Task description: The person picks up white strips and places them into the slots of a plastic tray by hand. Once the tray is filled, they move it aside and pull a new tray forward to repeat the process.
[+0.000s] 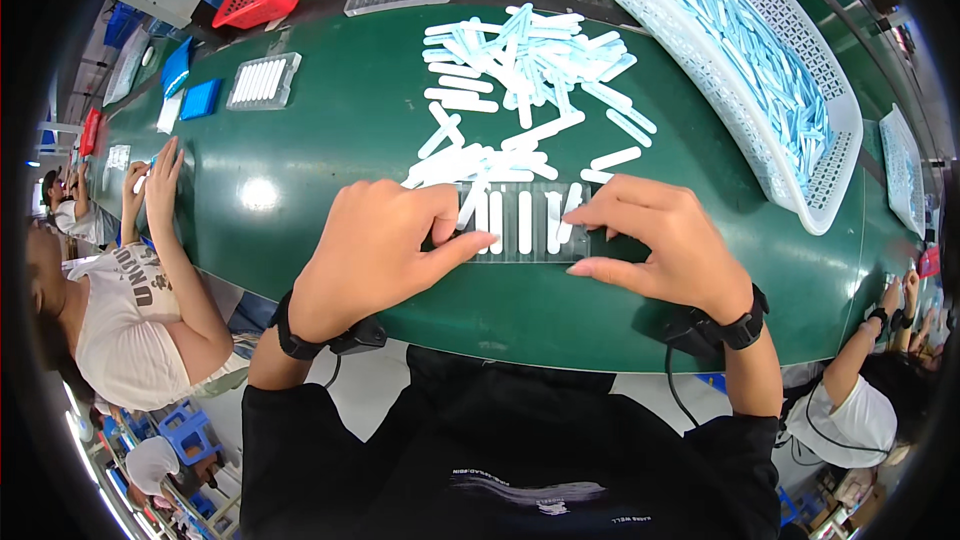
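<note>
- Pressing down on a clear ribbed tray (525, 225) near the green belt's (330, 140) front edge, left hand (375, 255) and right hand (655, 245) grasping nothing, fingers flat.
- Lying loose behind: smooth white sticks (520, 70).
- Crowding the right side: white lattice basket (700, 50).

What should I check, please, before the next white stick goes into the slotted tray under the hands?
1. Slotted tray lies flat on the green table: ok.
2. Left hand steadies the tray's left end: ok.
3. Right hand rests on the tray's right end, fingertips on a stick: ok.
4. Free slots remain: cannot tell, as the hands cover both ends.
5. Sticks already in the tray sit straight: not ok, one by the right hand leans across.
6. Supply close by: ok, the loose pile of white sticks lies just behind the tray, and the white basket holds more.
</note>
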{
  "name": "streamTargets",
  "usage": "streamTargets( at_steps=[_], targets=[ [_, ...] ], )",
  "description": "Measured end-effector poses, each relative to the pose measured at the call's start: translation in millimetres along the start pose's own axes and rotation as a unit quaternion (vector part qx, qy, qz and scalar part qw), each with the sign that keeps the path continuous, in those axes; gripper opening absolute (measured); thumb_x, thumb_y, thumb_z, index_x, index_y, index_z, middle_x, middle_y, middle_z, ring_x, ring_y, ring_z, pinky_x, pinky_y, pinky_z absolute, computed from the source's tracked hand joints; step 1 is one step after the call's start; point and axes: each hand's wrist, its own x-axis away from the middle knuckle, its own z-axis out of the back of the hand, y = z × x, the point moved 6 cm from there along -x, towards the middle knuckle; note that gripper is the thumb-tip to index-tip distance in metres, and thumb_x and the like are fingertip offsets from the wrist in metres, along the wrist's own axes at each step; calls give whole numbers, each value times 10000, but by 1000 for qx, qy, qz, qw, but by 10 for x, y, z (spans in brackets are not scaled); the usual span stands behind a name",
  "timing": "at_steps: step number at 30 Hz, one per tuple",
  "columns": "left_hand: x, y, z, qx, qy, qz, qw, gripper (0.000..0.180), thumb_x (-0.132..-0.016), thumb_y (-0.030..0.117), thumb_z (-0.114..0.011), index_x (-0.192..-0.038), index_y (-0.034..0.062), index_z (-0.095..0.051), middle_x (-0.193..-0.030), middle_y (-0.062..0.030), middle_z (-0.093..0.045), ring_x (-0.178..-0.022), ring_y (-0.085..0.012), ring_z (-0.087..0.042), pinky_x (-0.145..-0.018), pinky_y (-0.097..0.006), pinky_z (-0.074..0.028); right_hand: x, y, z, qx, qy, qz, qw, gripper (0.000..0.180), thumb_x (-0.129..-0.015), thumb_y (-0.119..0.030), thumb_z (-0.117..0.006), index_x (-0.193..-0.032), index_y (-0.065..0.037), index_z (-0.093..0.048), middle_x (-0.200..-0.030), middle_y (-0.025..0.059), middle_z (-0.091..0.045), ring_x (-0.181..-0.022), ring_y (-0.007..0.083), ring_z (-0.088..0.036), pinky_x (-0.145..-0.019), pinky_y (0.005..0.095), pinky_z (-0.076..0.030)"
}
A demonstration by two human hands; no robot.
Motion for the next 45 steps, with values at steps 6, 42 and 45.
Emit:
streamTargets(
  at_steps=[6,42,45],
  targets=[
    [159,-30,-21,-7,42,-115,992,333,-876,191,-825,-1204,148,-786,-612,-59,-605,-491,-252,-557,-482,-365,-393,65,-102,89,141,-23,49,988,376,-809,-313,-848,-1114,-108,-764,-1026,2,-679,-830,217,-664,-714,358,-560],
    [343,172,-132,-306,75,-235,920,351,-857,342,-840,-1083,85,-762,-646,5,-525,-593,-173,-564,-559,-341,-426,31,-265,21,185,48,179,965,152,-825,-154,-774,-734,-77,-679,-807,36,-647,-700,250,-661,-607,390,-538],
    [210,140,70,-213,86,-228,946,283,-857,340,-838,-992,104,-760,-620,-24,-562,-565,-225,-587,-541,-371,-437,-52,36,267,180,99,39,978,177,-884,-199,-781,-796,-51,-743,-789,80,-673,-689,297,-660,-620,409,-526]
  ],
)
